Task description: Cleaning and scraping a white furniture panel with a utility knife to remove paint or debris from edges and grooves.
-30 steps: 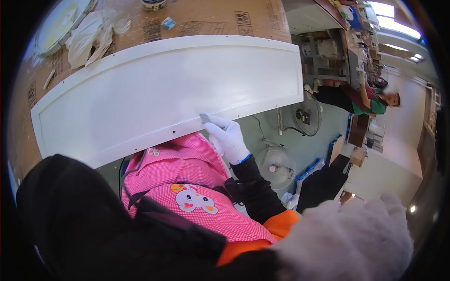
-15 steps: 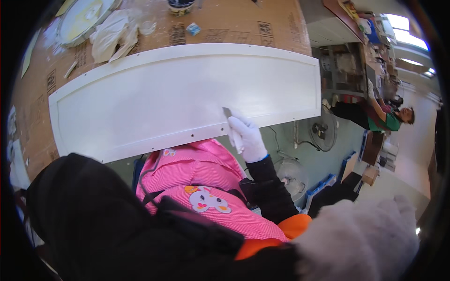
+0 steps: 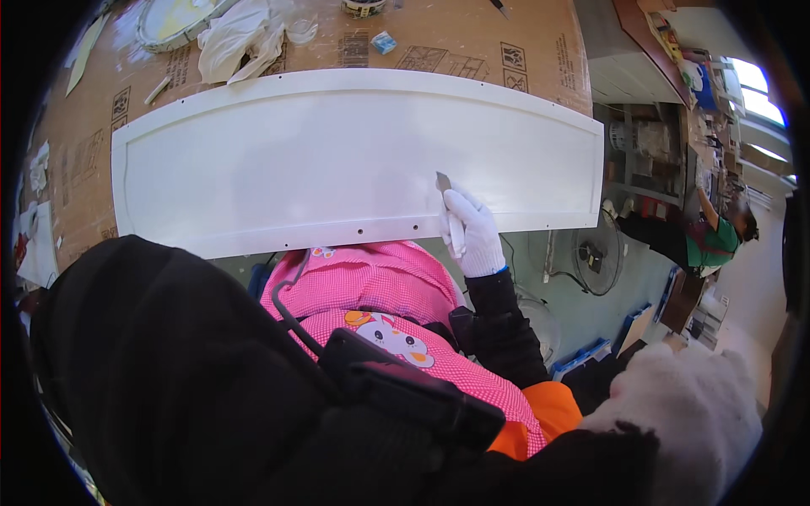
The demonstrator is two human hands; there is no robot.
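My right hand [image 3: 472, 232], in a white glove, is closed round a white-handled utility knife [image 3: 443, 181] with a short grey slanted blade. The blade points away from me, over the near right part of a long white framed panel [image 3: 295, 160]. Whether it touches the surface I cannot tell. The panel lies across the near edge of the table, with small holes along its near rim. My left arm, in a black sleeve, is raised close in front and crosses to the lower right. There my gloved left hand [image 3: 683, 422] is large and blurred, its fingers not distinguishable.
Cardboard [image 3: 540, 42] covers the table. Beyond the panel lie a crumpled white cloth [image 3: 240, 38], a round tray [image 3: 173, 25], a small blue-and-white block [image 3: 384, 42] and a tub [image 3: 363, 7]. A standing fan [image 3: 595, 253] is at right, with a co-worker in green [image 3: 713, 244] farther off.
The whole view has shifted, so the panel and table appear farther right and a little higher. My right hand still holds the knife over the panel; my left hand remains raised at the lower right.
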